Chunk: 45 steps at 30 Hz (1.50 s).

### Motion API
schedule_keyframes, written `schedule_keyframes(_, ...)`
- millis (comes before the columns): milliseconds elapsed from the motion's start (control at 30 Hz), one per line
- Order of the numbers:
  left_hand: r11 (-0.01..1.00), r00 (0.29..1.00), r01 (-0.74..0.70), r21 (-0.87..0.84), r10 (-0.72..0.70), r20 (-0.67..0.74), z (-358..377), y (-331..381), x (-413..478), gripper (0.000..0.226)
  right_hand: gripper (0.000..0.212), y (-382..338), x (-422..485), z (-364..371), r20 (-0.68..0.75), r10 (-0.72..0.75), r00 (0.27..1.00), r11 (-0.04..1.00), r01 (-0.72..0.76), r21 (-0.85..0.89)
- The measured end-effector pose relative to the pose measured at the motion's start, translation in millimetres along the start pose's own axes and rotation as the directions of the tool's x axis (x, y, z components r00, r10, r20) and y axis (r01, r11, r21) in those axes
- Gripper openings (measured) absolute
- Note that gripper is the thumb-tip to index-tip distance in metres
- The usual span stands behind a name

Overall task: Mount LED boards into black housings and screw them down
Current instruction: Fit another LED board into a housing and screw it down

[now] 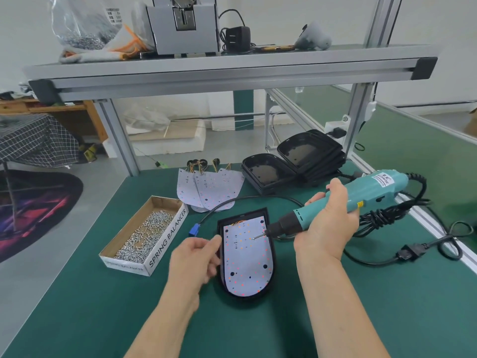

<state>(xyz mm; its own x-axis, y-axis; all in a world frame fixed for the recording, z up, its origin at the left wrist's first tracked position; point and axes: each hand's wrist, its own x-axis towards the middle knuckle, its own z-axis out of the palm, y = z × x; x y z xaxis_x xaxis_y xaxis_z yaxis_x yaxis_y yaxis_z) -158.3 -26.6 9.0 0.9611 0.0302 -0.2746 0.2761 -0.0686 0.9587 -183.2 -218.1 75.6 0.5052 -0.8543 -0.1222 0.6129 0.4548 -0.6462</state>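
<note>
A black housing (271, 276) lies on the green mat in front of me with a white LED board (245, 264) seated inside it. My right hand (327, 220) grips a teal electric screwdriver (371, 192); its bit hovers over the upper right part of the board. My left hand (196, 259) rests against the housing's left edge, fingers curled at its rim. Loose LED boards (206, 189) with wire tails lie behind, and a stack of empty black housings (291, 164) stands at the back right.
A cardboard box (165, 241) marked SPRING BALANCER holds several screws at the left. A black cable with a blue connector (194, 229) runs behind the housing. The screwdriver's power cord (402, 251) coils at the right. An aluminium shelf frame (232, 71) spans overhead.
</note>
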Motion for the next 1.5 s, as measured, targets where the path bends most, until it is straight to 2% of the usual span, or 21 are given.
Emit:
schedule_keyframes(33, 0.981, 0.999, 0.018, 0.194, -0.009, -0.048, -4, -2, 9, 0.038, 0.015, -1, -2, 2, 0.01, -0.019, 1.0, 0.998, 0.02, -0.065)
schedule_keyframes(100, 0.887, 0.999, 0.034, 0.461, -0.03, -0.016, -5, 0, 19, 0.052, 0.015, 3, -5, 3, 0.044, -0.062, 0.997, 0.991, 0.067, -0.117)
schedule_keyframes(267, 0.707, 0.993, -0.02, 0.707, -0.071, 0.099, 15, 14, 30, 0.065, 0.022, 13, -14, 1, 0.184, -0.118, 0.976, 0.958, 0.161, -0.237)
schedule_keyframes(333, 0.727, 0.984, -0.01, 0.687, -0.114, 0.134, 21, 16, 32, 0.056, 0.019, 17, -16, -1, 0.262, -0.148, 0.954, 0.934, 0.222, -0.28)
schedule_keyframes(433, 0.855, 0.959, 0.044, 0.517, -0.182, 0.219, 28, 17, 31, 0.035, 0.015, 21, -20, -5, 0.38, -0.189, 0.906, 0.867, 0.336, -0.369)
schedule_keyframes(567, 0.916, 0.95, 0.065, 0.396, -0.179, 0.258, 32, 14, 31, 0.02, 0.027, 27, -20, -12, 0.469, -0.242, 0.85, 0.776, 0.459, -0.432)
schedule_keyframes(733, 0.925, 0.948, 0.074, 0.372, -0.181, 0.261, 33, 12, 32, 0.017, 0.024, 34, -23, -14, 0.483, -0.265, 0.834, 0.749, 0.494, -0.442)
schedule_keyframes(900, 0.923, 0.945, 0.083, 0.376, -0.192, 0.265, 32, 11, 34, 0.028, 0.024, 37, -20, -15, 0.498, -0.262, 0.827, 0.747, 0.5, -0.438)
schedule_keyframes(1000, 0.924, 0.943, 0.083, 0.373, -0.193, 0.269, 33, 9, 36, 0.025, 0.024, 37, -20, -15, 0.514, -0.277, 0.812, 0.737, 0.522, -0.428)
schedule_keyframes(1100, 0.928, 0.942, 0.079, 0.363, -0.188, 0.278, 32, 8, 36, 0.019, 0.025, 38, -21, -16, 0.53, -0.294, 0.795, 0.725, 0.547, -0.418)
schedule_keyframes(1233, 0.931, 0.939, 0.075, 0.356, -0.187, 0.29, 32, 7, 35, 0.03, 0.032, 40, -23, -16, 0.528, -0.291, 0.798, 0.733, 0.54, -0.413)
schedule_keyframes(1367, 0.929, 0.938, 0.065, 0.365, -0.181, 0.294, 31, 6, 37, 0.03, 0.035, 41, -25, -16, 0.546, -0.301, 0.782, 0.717, 0.563, -0.412)
schedule_keyframes(1500, 0.93, 0.94, 0.06, 0.363, -0.175, 0.293, 32, 5, 38, 0.03, 0.038, 42, -25, -15, 0.527, -0.27, 0.806, 0.733, 0.527, -0.43)
